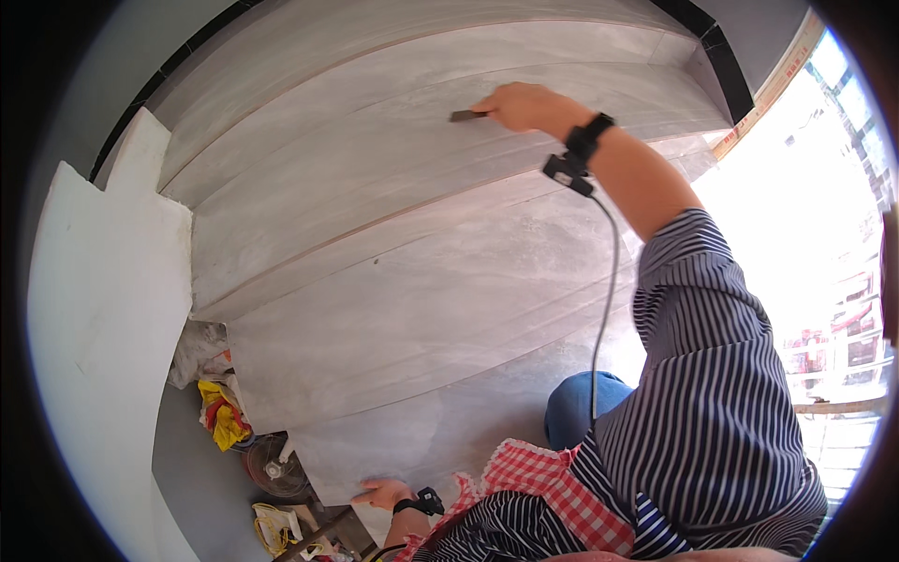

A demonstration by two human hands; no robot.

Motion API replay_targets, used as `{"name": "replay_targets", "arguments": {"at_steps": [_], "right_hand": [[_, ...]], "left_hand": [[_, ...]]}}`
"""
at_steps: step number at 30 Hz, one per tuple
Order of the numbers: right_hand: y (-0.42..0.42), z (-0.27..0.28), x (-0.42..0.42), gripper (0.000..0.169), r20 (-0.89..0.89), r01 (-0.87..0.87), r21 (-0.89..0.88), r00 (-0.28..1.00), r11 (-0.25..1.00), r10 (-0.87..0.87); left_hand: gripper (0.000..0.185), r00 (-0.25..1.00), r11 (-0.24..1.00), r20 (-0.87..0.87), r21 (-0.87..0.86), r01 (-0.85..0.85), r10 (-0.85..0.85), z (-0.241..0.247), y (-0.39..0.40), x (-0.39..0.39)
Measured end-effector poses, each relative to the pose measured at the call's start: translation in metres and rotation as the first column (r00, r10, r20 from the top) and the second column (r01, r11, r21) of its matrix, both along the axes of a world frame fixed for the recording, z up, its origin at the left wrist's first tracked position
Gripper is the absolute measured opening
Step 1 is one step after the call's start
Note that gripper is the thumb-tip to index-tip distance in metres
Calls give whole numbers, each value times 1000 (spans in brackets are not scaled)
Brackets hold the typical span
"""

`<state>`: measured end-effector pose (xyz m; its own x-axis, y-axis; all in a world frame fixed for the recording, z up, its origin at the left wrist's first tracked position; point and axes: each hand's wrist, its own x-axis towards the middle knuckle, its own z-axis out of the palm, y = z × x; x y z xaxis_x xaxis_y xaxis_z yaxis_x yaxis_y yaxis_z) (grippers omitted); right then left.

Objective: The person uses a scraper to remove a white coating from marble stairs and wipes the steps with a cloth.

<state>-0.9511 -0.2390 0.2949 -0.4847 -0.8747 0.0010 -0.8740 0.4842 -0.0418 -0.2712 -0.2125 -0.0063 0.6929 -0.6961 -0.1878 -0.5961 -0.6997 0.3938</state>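
Observation:
My right hand (520,107) is stretched out over an upper step and grips a small, flat, dark scraper-like tool (467,116). The tool's end points left, at or just above the step's surface; contact is hard to judge. Beneath it runs a flight of grey stone-look tiled stairs (421,309), with long treads and risers. My left hand (385,494) leans on a low tread near its left edge, fingers spread and holding nothing. Each wrist wears a black strap with a small device, and a cable (611,295) hangs from the right one.
A white wall (112,267) borders the stairs on the left. Below the left edge are an electric fan (274,467), a yellow and red bag (223,418) and a coiled yellow cable (270,530). Black skirting tiles (723,63) edge the top right. A bright opening (779,232) lies right.

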Motion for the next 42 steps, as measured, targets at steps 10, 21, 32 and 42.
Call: {"name": "replay_targets", "arguments": {"at_steps": [10,21,32,42], "right_hand": [[102,15,-67,33,-15,361,103,932,927,-361],[102,15,-79,41,-145,205,237,974,950,-174],[155,-4,-55,39,-57,166,121,986,979,-160],[109,-1,14,38,14,219,155,975,963,-224]], "left_hand": [[71,999,999,35,44,-28,26,4,-9,-7],[73,997,1000,-70,21,-17,19,8,-14,3],[72,999,999,-34,37,28,-27,8,-17,-4],[71,994,998,-87,37,-60,63,3,-21,-5]]}}
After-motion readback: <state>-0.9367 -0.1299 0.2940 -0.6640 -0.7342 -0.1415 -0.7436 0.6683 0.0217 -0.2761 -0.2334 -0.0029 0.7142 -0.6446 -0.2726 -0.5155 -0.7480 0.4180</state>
